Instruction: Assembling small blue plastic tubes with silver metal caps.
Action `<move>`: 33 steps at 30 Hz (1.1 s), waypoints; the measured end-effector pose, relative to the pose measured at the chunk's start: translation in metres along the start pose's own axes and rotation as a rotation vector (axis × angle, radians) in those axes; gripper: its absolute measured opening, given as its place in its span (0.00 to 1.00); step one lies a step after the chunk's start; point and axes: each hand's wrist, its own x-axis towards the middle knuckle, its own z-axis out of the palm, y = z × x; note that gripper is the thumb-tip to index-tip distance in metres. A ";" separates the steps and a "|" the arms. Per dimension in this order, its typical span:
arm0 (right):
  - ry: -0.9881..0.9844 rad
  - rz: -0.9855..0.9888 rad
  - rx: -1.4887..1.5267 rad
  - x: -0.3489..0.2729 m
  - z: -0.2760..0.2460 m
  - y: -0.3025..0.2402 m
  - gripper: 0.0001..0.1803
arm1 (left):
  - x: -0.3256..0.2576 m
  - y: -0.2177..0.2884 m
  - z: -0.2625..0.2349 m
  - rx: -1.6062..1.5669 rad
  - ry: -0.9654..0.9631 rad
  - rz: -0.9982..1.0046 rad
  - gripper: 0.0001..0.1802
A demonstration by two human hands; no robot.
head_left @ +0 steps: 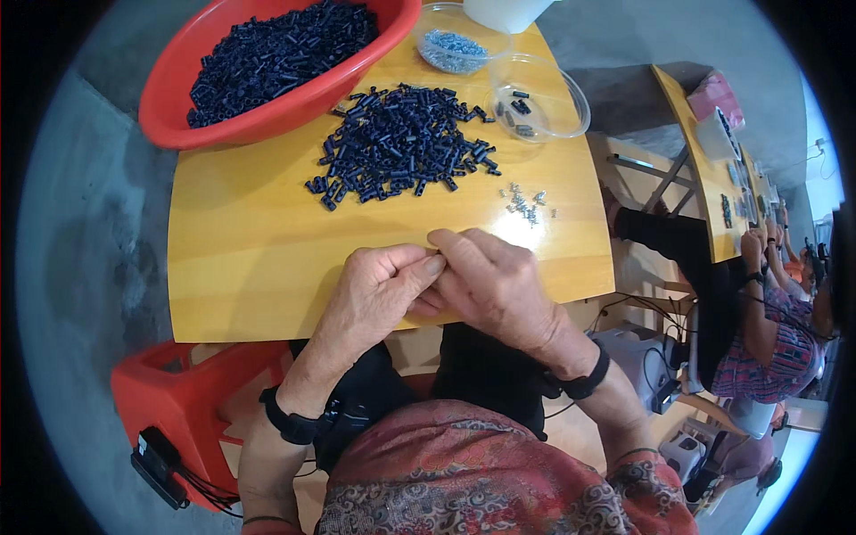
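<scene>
My left hand (pixel 379 285) and my right hand (pixel 490 281) meet over the near edge of the yellow table (pixel 241 259). Both are closed, fingertips pinched together. Whatever they hold between them is too small and too covered to make out. Beyond them lies a loose pile of small dark tubular plastic pieces (pixel 401 143). To the right of that pile, a scatter of tiny silvery metal parts, perhaps screws (pixel 526 205), rests on the tabletop.
A large red basin (pixel 160 98) full of dark pieces stands far left. Clear plastic bowls hold metal parts (pixel 453 52) and a few dark pieces (pixel 522 107). A red stool (pixel 160 383) stands at lower left. Other people sit at another table (pixel 682 116) on the right.
</scene>
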 end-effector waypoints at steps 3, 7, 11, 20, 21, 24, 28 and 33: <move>0.125 0.043 0.122 0.008 -0.009 0.028 0.15 | -0.001 0.004 -0.001 0.061 0.151 0.131 0.15; 0.289 0.215 -0.021 0.033 -0.059 0.063 0.13 | 0.008 0.001 -0.025 0.243 0.386 0.290 0.10; 0.251 0.177 -0.245 0.056 -0.070 0.110 0.12 | 0.018 -0.002 -0.042 0.511 0.576 0.477 0.09; 0.216 0.240 -0.337 0.057 -0.067 0.143 0.16 | 0.037 0.000 -0.041 0.950 0.651 0.607 0.08; 0.265 0.227 -0.298 0.055 -0.068 0.136 0.15 | 0.038 -0.001 -0.041 0.949 0.647 0.604 0.08; 0.289 0.265 -0.188 0.043 -0.065 0.104 0.14 | 0.036 -0.003 -0.041 0.977 0.663 0.642 0.08; 0.162 0.353 0.189 0.017 -0.045 0.067 0.11 | 0.036 -0.002 -0.039 1.006 0.652 0.644 0.07; -0.015 0.164 0.154 0.026 -0.022 0.027 0.09 | 0.028 -0.004 -0.035 0.963 0.610 0.656 0.06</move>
